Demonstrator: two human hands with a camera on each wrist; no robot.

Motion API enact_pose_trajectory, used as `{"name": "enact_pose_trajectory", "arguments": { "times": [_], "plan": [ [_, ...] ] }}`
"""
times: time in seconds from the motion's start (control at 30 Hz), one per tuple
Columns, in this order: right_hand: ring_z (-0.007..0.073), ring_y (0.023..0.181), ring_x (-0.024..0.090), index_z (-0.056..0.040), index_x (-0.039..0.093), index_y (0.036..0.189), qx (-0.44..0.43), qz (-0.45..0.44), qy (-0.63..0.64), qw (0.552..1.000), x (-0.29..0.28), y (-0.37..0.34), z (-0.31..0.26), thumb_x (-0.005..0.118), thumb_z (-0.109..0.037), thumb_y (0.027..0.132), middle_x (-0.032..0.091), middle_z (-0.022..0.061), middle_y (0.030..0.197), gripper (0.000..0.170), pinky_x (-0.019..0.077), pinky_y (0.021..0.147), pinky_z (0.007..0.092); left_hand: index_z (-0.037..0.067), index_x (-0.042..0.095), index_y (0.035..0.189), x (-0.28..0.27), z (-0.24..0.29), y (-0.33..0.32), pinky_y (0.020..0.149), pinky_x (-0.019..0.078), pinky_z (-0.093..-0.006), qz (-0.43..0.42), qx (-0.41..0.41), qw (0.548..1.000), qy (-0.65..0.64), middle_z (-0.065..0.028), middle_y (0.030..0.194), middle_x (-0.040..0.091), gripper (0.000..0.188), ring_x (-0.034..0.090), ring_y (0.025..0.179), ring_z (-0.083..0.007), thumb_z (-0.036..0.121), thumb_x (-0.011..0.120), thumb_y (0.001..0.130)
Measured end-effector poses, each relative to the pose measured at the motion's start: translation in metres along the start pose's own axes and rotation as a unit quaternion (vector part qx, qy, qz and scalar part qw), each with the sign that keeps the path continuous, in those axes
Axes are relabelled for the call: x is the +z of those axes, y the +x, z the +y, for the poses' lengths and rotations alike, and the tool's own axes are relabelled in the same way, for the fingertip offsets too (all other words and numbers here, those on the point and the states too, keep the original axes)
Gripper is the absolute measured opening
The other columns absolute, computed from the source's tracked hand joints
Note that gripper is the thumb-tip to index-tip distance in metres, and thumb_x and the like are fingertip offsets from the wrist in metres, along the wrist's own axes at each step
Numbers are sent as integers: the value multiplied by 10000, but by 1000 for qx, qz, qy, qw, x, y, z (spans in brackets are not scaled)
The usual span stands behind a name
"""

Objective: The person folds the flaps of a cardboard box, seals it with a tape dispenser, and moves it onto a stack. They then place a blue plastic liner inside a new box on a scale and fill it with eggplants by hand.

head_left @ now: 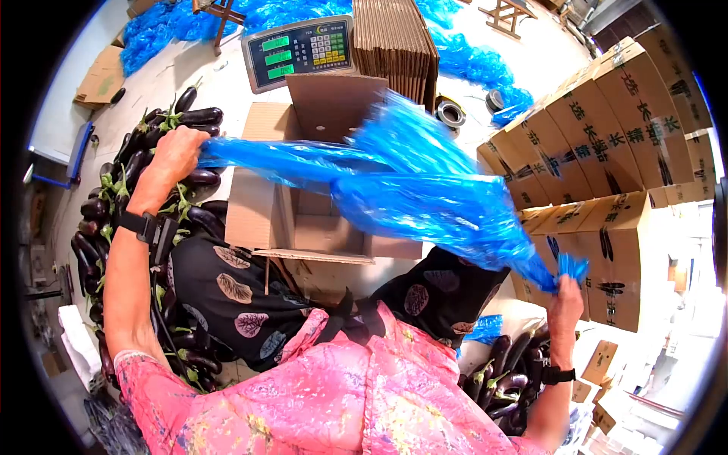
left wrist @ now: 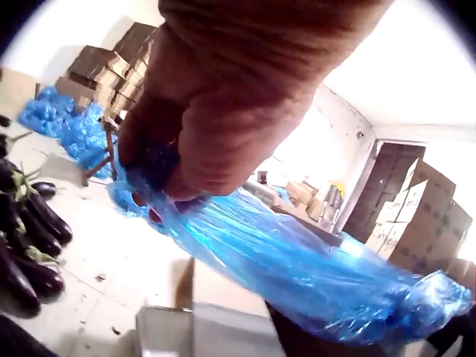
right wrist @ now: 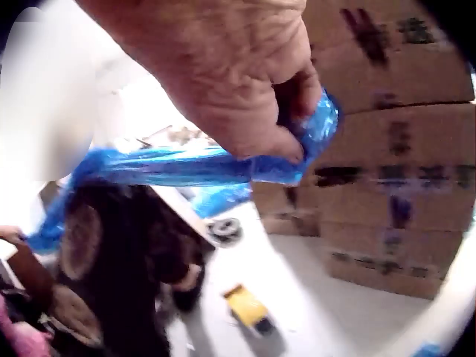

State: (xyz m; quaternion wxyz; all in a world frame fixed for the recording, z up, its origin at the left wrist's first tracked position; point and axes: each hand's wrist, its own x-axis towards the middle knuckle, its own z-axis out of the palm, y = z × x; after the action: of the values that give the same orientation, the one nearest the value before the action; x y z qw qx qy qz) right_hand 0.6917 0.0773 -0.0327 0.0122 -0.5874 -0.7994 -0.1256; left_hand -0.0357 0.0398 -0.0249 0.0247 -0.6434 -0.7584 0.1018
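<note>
Head view: the blue film (head_left: 436,201) is up in the air over the open box (head_left: 258,201), strung between two hands, with its bulk toward the right. Its middle is so smeared that I can't fairly say whether it is a bag or a loose sheet. The left hand (head_left: 178,155) pinches one narrow, gathered end, fingers curled in against the thumb; the right hand (head_left: 565,303) pinches the other between thumb and fingers, a ruffled tuft poking out past the grip.

To do this well, I'd pull the ends apart gently, just enough to loosen the creases, since film this thin probably tears and clings to itself. Taking a wider pinch along the edge should help, as bunched ends hold the folds together. I'd also mind the raised flap (head_left: 334,106), whose corner could snag it.

The film is glossy, crinkled and partly see-through; the box is matt brown card, crisply creased. Smooth, dark eggplants (head_left: 136,167) with green stalks are heaped beside the left arm. Beyond the box sit a scale (head_left: 299,53) with green displays, a tightly ribbed stack of flattened card (head_left: 387,45) and a ring-shaped tape roll (head_left: 450,114). Square-edged printed cartons (head_left: 629,114) tower at the right.
</note>
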Motion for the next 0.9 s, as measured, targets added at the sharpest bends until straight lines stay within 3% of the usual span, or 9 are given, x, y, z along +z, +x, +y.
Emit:
{"name": "enact_pose_trajectory", "arguments": {
  "times": [0.13,0.17,0.2,0.27,0.47,0.53,0.6,0.8,0.9],
  "plan": [
    [357,868,641,-58,629,1007,48,-390,-128,910,113,-143,83,521,-67,866,650,166,910,178,511,740,474,107,711,1005,15,-6,-7,780,536,-494,4,-26,999,-28,-192,916,688,243,656,895,-401,24,586,814],
    [350,858,678,-47,670,941,-111,-235,-88,962,126,-205,87,558,-78,850,687,156,885,147,542,717,478,109,711,1004,16,-6,-7,782,536,-494,-5,-28,999,-28,-192,916,688,245,656,897,-400,22,585,813],
    [361,823,694,-39,690,932,-34,-507,-90,857,127,-198,52,603,-142,832,700,164,899,169,569,695,466,111,711,1004,16,-6,-8,783,536,-494,-13,-31,999,-28,-193,915,687,247,655,900,-399,19,584,813],
    [346,917,703,-67,734,920,8,-566,-57,822,157,-252,17,600,-150,819,699,215,993,188,563,807,480,107,705,989,17,-11,-11,812,522,-496,8,-39,997,-61,-186,915,688,235,650,915,-404,25,578,809],
    [366,922,677,-17,682,1001,-117,-419,8,901,111,-131,-43,614,-104,847,698,215,991,189,526,842,454,44,672,992,15,-48,-6,850,508,-426,149,-12,969,-198,-190,944,685,263,649,947,-384,58,518,780],
    [321,770,663,-5,662,925,-4,-204,247,947,7,-25,-85,627,-75,863,699,153,837,100,518,694,376,39,676,1033,19,-67,-4,877,504,-403,170,-75,960,-209,-198,979,692,324,661,970,-368,59,480,776],
    [272,683,620,9,635,888,86,-167,426,885,-67,32,-123,654,-86,872,637,105,723,99,475,612,321,39,678,1056,26,-77,-10,884,504,-387,158,-123,951,-234,-190,1009,696,334,664,975,-364,62,493,779],
    [354,766,637,0,615,1011,-290,-162,399,855,-65,115,-220,680,-165,870,642,204,871,227,498,667,414,20,678,1075,26,-61,-28,795,513,-324,149,-148,911,-355,-123,971,716,338,676,876,-247,78,519,783],
    [405,855,644,15,629,1109,-321,-285,369,824,-16,147,-276,717,-290,834,657,228,983,421,513,737,433,68,690,1103,2,-49,-32,649,446,-225,134,-196,816,-526,4,878,661,327,565,760,-72,99,491,845]
  ]
}}
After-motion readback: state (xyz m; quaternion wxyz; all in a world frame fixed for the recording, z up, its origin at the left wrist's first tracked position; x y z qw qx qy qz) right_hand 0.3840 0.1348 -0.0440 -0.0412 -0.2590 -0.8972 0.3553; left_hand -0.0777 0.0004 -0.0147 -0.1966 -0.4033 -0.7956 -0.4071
